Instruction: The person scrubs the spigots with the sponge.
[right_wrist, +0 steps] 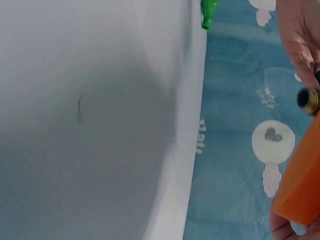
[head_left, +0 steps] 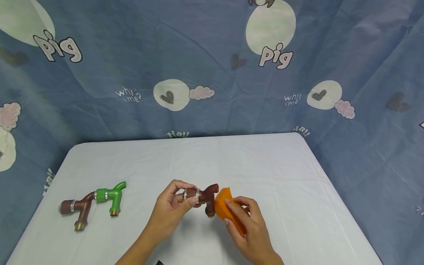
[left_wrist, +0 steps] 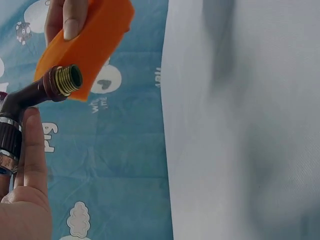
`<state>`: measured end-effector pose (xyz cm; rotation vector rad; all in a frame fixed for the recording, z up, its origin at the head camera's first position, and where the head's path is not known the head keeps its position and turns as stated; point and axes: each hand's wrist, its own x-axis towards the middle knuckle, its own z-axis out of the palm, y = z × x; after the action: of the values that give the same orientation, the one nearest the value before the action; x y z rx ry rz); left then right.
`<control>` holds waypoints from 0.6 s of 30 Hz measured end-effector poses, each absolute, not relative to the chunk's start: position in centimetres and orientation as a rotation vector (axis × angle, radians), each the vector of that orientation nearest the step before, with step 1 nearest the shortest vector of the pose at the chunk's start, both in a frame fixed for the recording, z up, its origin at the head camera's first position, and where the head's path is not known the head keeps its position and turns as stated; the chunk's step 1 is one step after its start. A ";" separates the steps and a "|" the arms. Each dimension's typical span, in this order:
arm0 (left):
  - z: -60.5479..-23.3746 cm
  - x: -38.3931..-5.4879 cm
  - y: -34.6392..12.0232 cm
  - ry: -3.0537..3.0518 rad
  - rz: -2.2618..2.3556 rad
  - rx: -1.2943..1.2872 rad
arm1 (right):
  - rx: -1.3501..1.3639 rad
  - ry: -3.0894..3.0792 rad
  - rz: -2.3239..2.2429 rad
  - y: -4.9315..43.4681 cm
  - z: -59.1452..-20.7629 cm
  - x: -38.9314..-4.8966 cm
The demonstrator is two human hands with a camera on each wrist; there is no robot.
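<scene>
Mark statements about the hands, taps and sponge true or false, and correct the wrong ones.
1. The left hand holds a brown tap. True.
2. The right hand holds the sponge. True.
3. The sponge is blue. False: it is orange.
4. The green tap lies on the table. True.
5. The table has only one tap lying on it. False: a second brown tap lies beside the green one.

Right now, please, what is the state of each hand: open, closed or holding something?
Left hand: holding a brown tap.
Right hand: holding an orange sponge-like block.
</scene>
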<state>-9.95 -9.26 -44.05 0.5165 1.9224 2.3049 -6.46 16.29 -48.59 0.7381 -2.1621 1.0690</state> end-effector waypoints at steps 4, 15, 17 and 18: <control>-44.0 -10.1 -9.5 1.954 2.300 0.390 | 0.743 -2.134 1.055 17.2 -48.0 -6.7; -43.8 -9.9 -9.1 2.076 2.240 0.247 | 0.798 -2.081 1.205 15.6 -46.2 -6.7; -43.8 -9.9 -9.1 2.093 2.236 0.232 | 0.807 -2.103 1.182 15.3 -46.4 -6.5; -43.8 -9.8 -9.1 2.102 2.234 0.225 | 0.813 -2.112 1.163 15.2 -46.6 -6.4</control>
<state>-9.83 -9.10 -43.76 0.2252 2.1017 2.2338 -6.41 15.18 -46.57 0.8131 -2.1123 1.1631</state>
